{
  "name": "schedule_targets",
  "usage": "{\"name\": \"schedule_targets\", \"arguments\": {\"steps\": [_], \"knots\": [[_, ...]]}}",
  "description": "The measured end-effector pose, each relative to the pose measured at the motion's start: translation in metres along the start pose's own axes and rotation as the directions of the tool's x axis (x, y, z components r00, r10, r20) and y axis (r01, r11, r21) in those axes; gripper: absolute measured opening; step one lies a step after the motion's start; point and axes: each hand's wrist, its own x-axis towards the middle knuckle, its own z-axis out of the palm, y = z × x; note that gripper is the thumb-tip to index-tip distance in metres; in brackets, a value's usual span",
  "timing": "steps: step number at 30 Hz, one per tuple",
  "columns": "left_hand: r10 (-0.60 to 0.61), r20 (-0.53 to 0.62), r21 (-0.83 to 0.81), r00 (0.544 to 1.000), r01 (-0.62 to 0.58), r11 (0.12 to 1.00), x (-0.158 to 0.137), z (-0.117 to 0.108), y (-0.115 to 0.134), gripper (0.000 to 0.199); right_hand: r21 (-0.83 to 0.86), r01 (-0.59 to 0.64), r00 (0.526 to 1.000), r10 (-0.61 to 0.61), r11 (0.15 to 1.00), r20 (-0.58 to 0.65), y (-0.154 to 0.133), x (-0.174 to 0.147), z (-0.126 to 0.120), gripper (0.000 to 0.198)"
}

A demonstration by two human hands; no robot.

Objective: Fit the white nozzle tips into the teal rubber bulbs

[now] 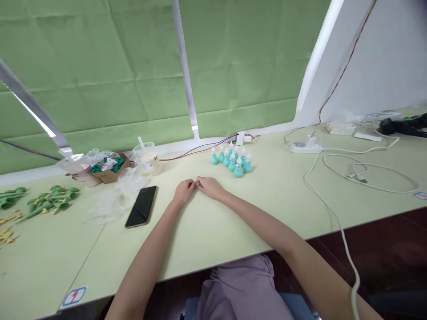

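Observation:
My left hand (184, 191) and my right hand (209, 186) rest on the pale table with their fingertips meeting. Fingers on both are curled in, and whether anything small sits between them is hidden. Just beyond my right hand stands a cluster of several small turquoise squeeze bottles (238, 171) with white pointed caps, upright and apart from the hand. To the left of my left hand lies a black-screened phone (142, 207), face up and not touched.
Crumpled clear plastic (115, 195), a small cardboard box (111, 174) and two plastic cups, one a lidded cup (148, 158), stand at the back left. Green horn-shaped pieces (55, 199) lie far left. A power strip (305, 148) and white cable (328, 206) occupy the right.

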Motion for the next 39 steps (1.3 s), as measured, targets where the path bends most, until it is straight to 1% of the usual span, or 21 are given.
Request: {"name": "schedule_targets", "arguments": {"steps": [4, 6, 8, 10, 12, 14, 15, 18, 20, 21, 24, 26, 27, 28, 30, 31, 33, 34, 36, 37, 39], "knots": [[0.003, 0.000, -0.015, 1.000, -0.003, 1.000, 0.001, 0.000, -0.001, 0.034, 0.034, -0.044, 0.999, 0.044, 0.998, -0.012, 0.001, 0.000, -0.014, 0.010], [-0.010, 0.005, -0.022, 1.000, 0.010, 1.000, 0.001, -0.001, -0.002, 0.035, 0.073, -0.096, 0.994, 0.099, 0.993, -0.039, 0.009, 0.003, -0.037, 0.014], [-0.020, 0.008, -0.023, 1.000, 0.020, 1.000, 0.002, 0.000, -0.002, 0.035, 0.068, -0.154, 0.979, 0.162, 0.986, -0.122, 0.024, 0.003, -0.070, 0.018], [-0.019, 0.005, -0.025, 1.000, 0.019, 1.000, 0.002, 0.000, -0.002, 0.034, 0.017, -0.240, 0.931, 0.235, 0.971, -0.278, 0.041, 0.000, -0.107, 0.020], [-0.010, 0.006, -0.028, 1.000, 0.011, 1.000, 0.001, 0.000, -0.001, 0.034, -0.053, -0.363, 0.871, 0.318, 0.930, -0.374, 0.058, -0.006, -0.134, 0.023], [-0.011, 0.009, -0.028, 1.000, 0.011, 1.000, 0.000, -0.001, 0.000, 0.034, -0.137, -0.493, 0.826, 0.413, 0.859, -0.385, 0.072, -0.013, -0.147, 0.029], [-0.014, 0.011, -0.027, 1.000, 0.014, 1.000, 0.000, -0.001, 0.001, 0.034, -0.172, -0.534, 0.820, 0.458, 0.828, -0.343, 0.076, -0.016, -0.148, 0.031], [-0.022, 0.009, -0.025, 1.000, 0.022, 0.999, -0.001, -0.003, 0.002, 0.033, -0.239, -0.567, 0.823, 0.542, 0.788, -0.167, 0.082, -0.020, -0.140, 0.033], [-0.022, 0.009, -0.021, 1.000, 0.022, 1.000, -0.002, -0.003, 0.003, 0.033, -0.228, -0.546, 0.837, 0.539, 0.806, -0.097, 0.080, -0.020, -0.136, 0.030], [-0.023, 0.013, -0.016, 1.000, 0.024, 1.000, -0.002, -0.004, 0.003, 0.034, -0.197, -0.533, 0.846, 0.525, 0.823, -0.092, 0.078, -0.019, -0.135, 0.028], [0.006, -0.009, -0.024, 1.000, -0.007, 1.000, -0.004, -0.004, 0.006, 0.033, 0.048, -0.450, 0.882, 0.452, 0.892, -0.132, 0.066, -0.012, -0.131, 0.022], [0.098, -0.138, -0.014, 0.986, -0.101, 0.995, -0.006, -0.004, 0.009, 0.030, 0.325, -0.341, 0.907, 0.400, 0.882, -0.135, 0.055, -0.005, -0.121, 0.021], [0.157, -0.229, 0.015, 0.961, -0.158, 0.987, -0.007, -0.004, 0.011, 0.033, 0.467, -0.287, 0.919, 0.378, 0.836, -0.113, 0.049, -0.001, -0.112, 0.022], [0.215, -0.314, 0.063, 0.925, -0.206, 0.977, -0.008, -0.005, 0.013, 0.040, 0.598, -0.259, 0.923, 0.377, 0.759, -0.079, 0.042, 0.003, -0.101, 0.022], [0.304, -0.405, 0.179, 0.862, -0.252, 0.951, -0.010, -0.006, 0.017, 0.053, 0.807, -0.245, 0.929, 0.369, 0.537, 0.037, 0.030, 0.011, -0.074, 0.024], [0.334, -0.399, 0.232, 0.854, -0.258, 0.938, -0.010, -0.007, 0.018, 0.053, 0.863, -0.264, 0.927, 0.359, 0.432, 0.104, 0.024, 0.013, -0.061, 0.025], [0.366, -0.319, 0.318, 0.874, -0.265, 0.910, -0.010, -0.008, 0.017, 0.042, 0.915, -0.287, 0.925, 0.331, 0.284, 0.187, 0.016, 0.015, -0.039, 0.024], [0.367, -0.267, 0.347, 0.891, -0.267, 0.899, -0.010, -0.008, 0.016, 0.035, 0.924, -0.301, 0.922, 0.320, 0.237, 0.218, 0.014, 0.015, -0.031, 0.023], [0.347, -0.183, 0.372, 0.920, -0.261, 0.890, -0.009, -0.009, 0.013, 0.027, 0.924, -0.329, 0.916, 0.302, 0.194, 0.263, 0.014, 0.012, -0.023, 0.021], [0.329, -0.161, 0.373, 0.930, -0.251, 0.893, -0.009, -0.010, 0.012, 0.027, 0.919, -0.342, 0.914, 0.295, 0.196, 0.278, 0.015, 0.011, -0.021, 0.021], [0.297, -0.135, 0.364, 0.945, -0.231, 0.902, -0.009, -0.010, 0.011, 0.027, 0.905, -0.345, 0.916, 0.298, 0.248, 0.268, 0.020, 0.008, -0.020, 0.021]]}}
